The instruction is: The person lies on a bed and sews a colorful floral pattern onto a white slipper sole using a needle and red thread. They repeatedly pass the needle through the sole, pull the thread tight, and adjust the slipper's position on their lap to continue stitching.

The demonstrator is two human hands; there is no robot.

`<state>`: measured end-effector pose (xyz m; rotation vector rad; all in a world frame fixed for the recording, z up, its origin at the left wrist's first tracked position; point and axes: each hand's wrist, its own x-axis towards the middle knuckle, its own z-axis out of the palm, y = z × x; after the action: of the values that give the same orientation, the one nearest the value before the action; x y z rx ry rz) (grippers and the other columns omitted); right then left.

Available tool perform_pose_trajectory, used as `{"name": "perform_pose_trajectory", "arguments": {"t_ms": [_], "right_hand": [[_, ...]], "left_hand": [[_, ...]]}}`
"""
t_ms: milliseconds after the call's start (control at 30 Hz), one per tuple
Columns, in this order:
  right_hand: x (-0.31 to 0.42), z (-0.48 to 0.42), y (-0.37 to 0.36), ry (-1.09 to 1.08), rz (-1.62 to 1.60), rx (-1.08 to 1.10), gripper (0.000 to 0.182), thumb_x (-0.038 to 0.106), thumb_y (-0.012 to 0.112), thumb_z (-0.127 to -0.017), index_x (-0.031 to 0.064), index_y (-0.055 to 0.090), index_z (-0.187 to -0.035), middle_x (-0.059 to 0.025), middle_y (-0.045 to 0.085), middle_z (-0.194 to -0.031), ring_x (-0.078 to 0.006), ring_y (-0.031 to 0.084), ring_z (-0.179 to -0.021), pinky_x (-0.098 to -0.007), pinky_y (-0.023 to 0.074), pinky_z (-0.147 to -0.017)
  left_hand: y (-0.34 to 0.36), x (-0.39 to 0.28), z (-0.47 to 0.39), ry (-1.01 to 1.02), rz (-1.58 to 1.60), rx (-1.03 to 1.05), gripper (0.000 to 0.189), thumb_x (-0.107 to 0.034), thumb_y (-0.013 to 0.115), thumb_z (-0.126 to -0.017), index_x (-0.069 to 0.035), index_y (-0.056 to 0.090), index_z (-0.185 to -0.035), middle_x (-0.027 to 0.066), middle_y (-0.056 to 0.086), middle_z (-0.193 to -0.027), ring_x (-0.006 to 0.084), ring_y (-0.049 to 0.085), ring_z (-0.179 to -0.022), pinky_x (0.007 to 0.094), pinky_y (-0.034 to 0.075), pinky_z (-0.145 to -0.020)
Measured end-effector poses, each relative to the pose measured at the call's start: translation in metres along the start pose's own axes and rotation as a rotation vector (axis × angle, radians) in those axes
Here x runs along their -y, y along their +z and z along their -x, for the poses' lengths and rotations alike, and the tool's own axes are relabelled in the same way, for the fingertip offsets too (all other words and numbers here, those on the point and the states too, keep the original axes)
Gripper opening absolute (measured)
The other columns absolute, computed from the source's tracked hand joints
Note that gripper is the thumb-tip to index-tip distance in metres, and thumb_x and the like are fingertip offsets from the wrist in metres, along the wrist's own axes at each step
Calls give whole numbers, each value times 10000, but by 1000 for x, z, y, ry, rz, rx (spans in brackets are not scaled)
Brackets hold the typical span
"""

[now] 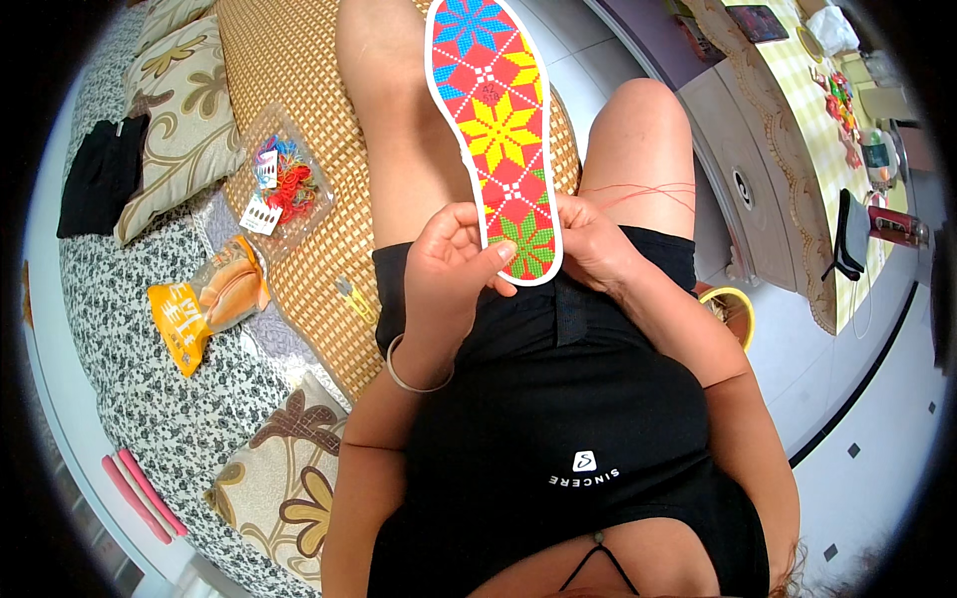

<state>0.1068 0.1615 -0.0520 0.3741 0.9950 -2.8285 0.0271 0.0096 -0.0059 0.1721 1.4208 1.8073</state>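
Note:
A cross-stitch insole point(499, 134) with a white rim stands out over my lap, its patterned face of red, yellow, blue and green flowers towards me. My left hand point(452, 254) grips its lower left edge, the thumb lying on the green flower. At the lower right edge, my right hand point(594, 243) holds it with the fingers partly hidden behind. Loose red thread point(643, 196) lies across the thigh on the right. Beside the other thigh, yellow-handled thread snips point(354, 299) rest on the woven mat.
Left of me, a clear plastic bag of coloured embroidery thread point(288, 179) lies on the mat point(336, 217). A packaged bread point(217, 299), patterned cushions point(183, 112) and black cloth point(102, 176) are on the sofa. A cluttered table point(815, 149) and yellow-rimmed bin point(736, 314) stand at right.

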Motion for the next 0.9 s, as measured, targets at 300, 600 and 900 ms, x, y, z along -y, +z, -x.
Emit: {"name": "perform_pose_trajectory", "arguments": {"t_ms": [300, 600, 900], "right_hand": [[6, 11, 24, -255, 388, -105, 64, 56, 591, -884, -4, 611, -898, -8, 626, -751, -56, 587, -683, -197, 470, -611], [7, 13, 46, -694, 1029, -162, 62, -33, 645, -779, 12, 603, -789, -59, 577, -645, -118, 572, -552, -239, 435, -494], [4, 11, 49, -824, 1056, -139, 134, -56, 649, -722, 46, 569, -756, -56, 548, -627, -200, 548, -554, -285, 421, -501]], "left_hand": [[-23, 26, -15, -245, 542, 225, 291, -77, 611, -863, -29, 475, -1115, 103, 621, -911, 179, 609, -700, 281, 507, -589], [-25, 47, -18, -289, 895, 371, 272, -367, 473, -952, -97, 489, -920, 123, 555, -755, 200, 570, -619, 287, 473, -554], [-47, 72, -22, -51, 641, 474, 220, -214, 612, -887, -130, 432, -981, 65, 537, -889, 159, 547, -815, 309, 479, -727]]}}
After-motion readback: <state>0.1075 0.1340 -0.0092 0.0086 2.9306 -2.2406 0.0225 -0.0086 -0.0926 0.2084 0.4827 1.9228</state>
